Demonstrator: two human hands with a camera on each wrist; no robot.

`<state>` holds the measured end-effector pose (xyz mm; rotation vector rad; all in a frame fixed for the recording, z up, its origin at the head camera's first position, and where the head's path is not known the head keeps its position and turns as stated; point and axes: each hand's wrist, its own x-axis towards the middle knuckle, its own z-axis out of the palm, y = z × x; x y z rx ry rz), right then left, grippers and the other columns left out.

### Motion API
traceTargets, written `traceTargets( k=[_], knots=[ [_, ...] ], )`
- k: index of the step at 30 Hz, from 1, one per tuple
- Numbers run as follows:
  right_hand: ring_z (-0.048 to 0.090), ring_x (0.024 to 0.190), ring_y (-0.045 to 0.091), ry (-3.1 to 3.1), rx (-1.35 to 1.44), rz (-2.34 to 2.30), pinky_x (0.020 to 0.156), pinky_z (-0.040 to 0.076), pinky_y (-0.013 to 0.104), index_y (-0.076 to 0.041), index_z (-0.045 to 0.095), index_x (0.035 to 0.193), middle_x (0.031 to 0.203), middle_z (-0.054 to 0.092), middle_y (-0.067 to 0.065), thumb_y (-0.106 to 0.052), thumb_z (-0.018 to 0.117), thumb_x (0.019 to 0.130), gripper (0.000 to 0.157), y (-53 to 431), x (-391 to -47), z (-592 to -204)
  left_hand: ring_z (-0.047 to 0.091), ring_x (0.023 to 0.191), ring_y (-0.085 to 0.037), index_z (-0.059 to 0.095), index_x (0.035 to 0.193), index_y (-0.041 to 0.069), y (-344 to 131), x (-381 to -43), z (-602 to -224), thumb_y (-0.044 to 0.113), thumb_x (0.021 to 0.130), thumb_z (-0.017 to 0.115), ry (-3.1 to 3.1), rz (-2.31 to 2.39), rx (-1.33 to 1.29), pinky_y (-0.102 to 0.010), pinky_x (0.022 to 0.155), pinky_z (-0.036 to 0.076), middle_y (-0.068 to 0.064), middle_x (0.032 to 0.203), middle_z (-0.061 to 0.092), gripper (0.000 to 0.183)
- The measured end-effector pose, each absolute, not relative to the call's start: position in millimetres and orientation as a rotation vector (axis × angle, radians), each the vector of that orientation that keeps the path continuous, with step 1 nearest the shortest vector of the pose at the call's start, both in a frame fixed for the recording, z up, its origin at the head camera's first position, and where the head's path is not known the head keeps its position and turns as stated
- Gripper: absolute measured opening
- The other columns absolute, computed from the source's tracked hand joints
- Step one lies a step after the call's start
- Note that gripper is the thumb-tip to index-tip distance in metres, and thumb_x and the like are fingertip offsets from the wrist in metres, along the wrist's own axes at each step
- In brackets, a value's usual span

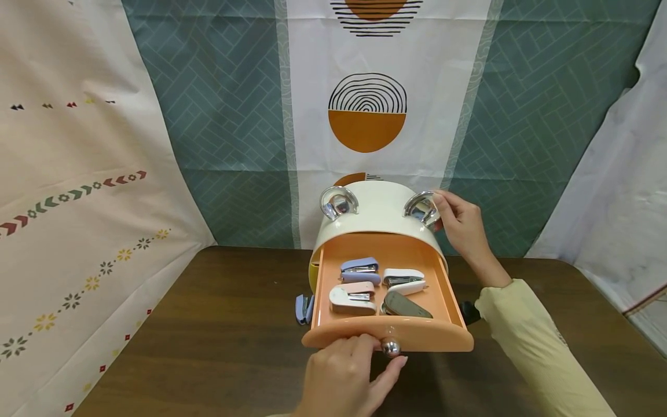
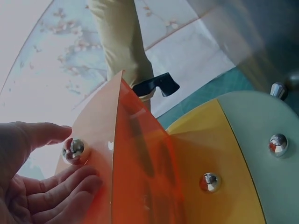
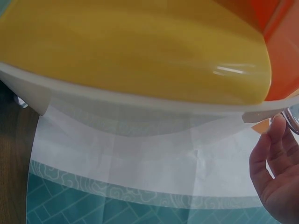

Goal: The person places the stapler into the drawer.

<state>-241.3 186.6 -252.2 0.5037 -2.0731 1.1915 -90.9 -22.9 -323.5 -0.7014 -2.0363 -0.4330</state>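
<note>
A white rounded cabinet (image 1: 375, 200) has its orange drawer (image 1: 388, 339) pulled out. In the drawer lie several small staplers: a blue one (image 1: 359, 270), a white one (image 1: 405, 279), a pink-and-white one (image 1: 352, 300) and a grey-green one (image 1: 406, 305). My left hand (image 1: 344, 373) has its thumb and fingers about the drawer's round silver knob (image 1: 391, 347); the left wrist view shows the thumb above the knob (image 2: 75, 151) and the fingers below. With thumb and fingertips my right hand (image 1: 464, 223) pinches the right silver ring (image 1: 421, 208) on the cabinet's top.
Another blue stapler (image 1: 303, 310) rests on the brown table (image 1: 229, 324) left of the cabinet. Under the orange drawer, a yellow drawer (image 2: 210, 158) and a pale green one (image 2: 261, 126) are pushed in, each with a silver knob. Patterned cloths (image 1: 224, 104) hang behind.
</note>
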Motion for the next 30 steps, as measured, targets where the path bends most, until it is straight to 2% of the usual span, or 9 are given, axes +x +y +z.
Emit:
traceTargets(
  k=[4, 7, 11, 17, 23, 25, 28, 30],
  knots=[
    [0.048, 0.046, 0.005, -2.067, 0.515, 1.194, 0.05, 0.04, 0.012, 0.013, 0.06, 0.107, 0.065, 0.056, 0.02, -0.001, 0.047, 0.093, 0.024, 187, -241, -253, 0.037, 0.04, -0.005, 0.049, 0.062, 0.015, -18, -93, -327, 0.045, 0.085, 0.053, -1.979, -0.342, -0.646, -0.013, 0.037, 0.02, 0.009, 0.048, 0.037, 0.038],
    [0.048, 0.045, 0.005, -2.066, 0.517, 1.191, 0.05, 0.041, 0.012, 0.013, 0.06, 0.108, 0.065, 0.056, 0.019, -0.001, 0.047, 0.093, 0.024, 187, -241, -253, 0.032, 0.037, -0.005, 0.045, 0.057, 0.016, -15, -96, -328, 0.041, 0.088, 0.038, -1.943, -0.313, -0.628, -0.013, 0.037, 0.014, 0.009, 0.045, 0.032, 0.041],
    [0.049, 0.045, 0.005, -2.062, 0.518, 1.196, 0.05, 0.041, 0.012, 0.012, 0.06, 0.108, 0.064, 0.057, 0.016, -0.001, 0.047, 0.093, 0.024, 187, -241, -253, 0.03, 0.036, -0.003, 0.043, 0.054, 0.017, -13, -98, -328, 0.038, 0.086, 0.038, -1.93, -0.314, -0.637, -0.012, 0.038, 0.011, 0.009, 0.044, 0.03, 0.038],
    [0.048, 0.046, 0.003, -2.056, 0.53, 1.221, 0.05, 0.041, 0.012, 0.012, 0.06, 0.108, 0.062, 0.056, -0.001, -0.003, 0.048, 0.093, 0.024, 188, -243, -253, 0.03, 0.035, -0.003, 0.043, 0.053, 0.017, -13, -99, -323, 0.036, 0.085, 0.038, -1.939, -0.328, -0.608, -0.011, 0.039, 0.011, 0.009, 0.043, 0.031, 0.038],
    [0.049, 0.046, 0.004, -2.064, 0.518, 1.215, 0.05, 0.041, 0.013, 0.009, 0.061, 0.109, 0.063, 0.058, 0.009, -0.003, 0.048, 0.093, 0.024, 195, -257, -264, 0.029, 0.035, -0.003, 0.043, 0.054, 0.015, -13, -105, -318, 0.034, 0.087, 0.036, -1.942, -0.356, -0.577, -0.01, 0.039, 0.01, 0.009, 0.043, 0.03, 0.039],
    [0.049, 0.046, 0.004, -2.067, 0.518, 1.212, 0.05, 0.042, 0.014, 0.009, 0.061, 0.109, 0.063, 0.058, 0.007, -0.004, 0.049, 0.093, 0.024, 199, -265, -269, 0.03, 0.035, -0.003, 0.044, 0.056, 0.015, -13, -107, -317, 0.033, 0.087, 0.038, -1.926, -0.36, -0.579, -0.01, 0.039, 0.012, 0.009, 0.043, 0.032, 0.037],
    [0.049, 0.046, 0.002, -2.064, 0.522, 1.217, 0.05, 0.042, 0.016, 0.007, 0.062, 0.11, 0.065, 0.058, -0.005, -0.007, 0.049, 0.093, 0.025, 203, -271, -273, 0.032, 0.036, -0.004, 0.045, 0.056, 0.015, -12, -110, -313, 0.032, 0.084, 0.044, -1.925, -0.369, -0.578, -0.011, 0.038, 0.013, 0.008, 0.044, 0.034, 0.033],
    [0.049, 0.046, 0.003, -2.06, 0.524, 1.221, 0.05, 0.042, 0.016, 0.006, 0.062, 0.11, 0.065, 0.058, -0.006, -0.008, 0.049, 0.093, 0.025, 204, -271, -274, 0.032, 0.036, -0.004, 0.045, 0.055, 0.015, -11, -112, -311, 0.03, 0.081, 0.052, -1.925, -0.37, -0.573, -0.011, 0.038, 0.014, 0.008, 0.044, 0.034, 0.03]
  ],
)
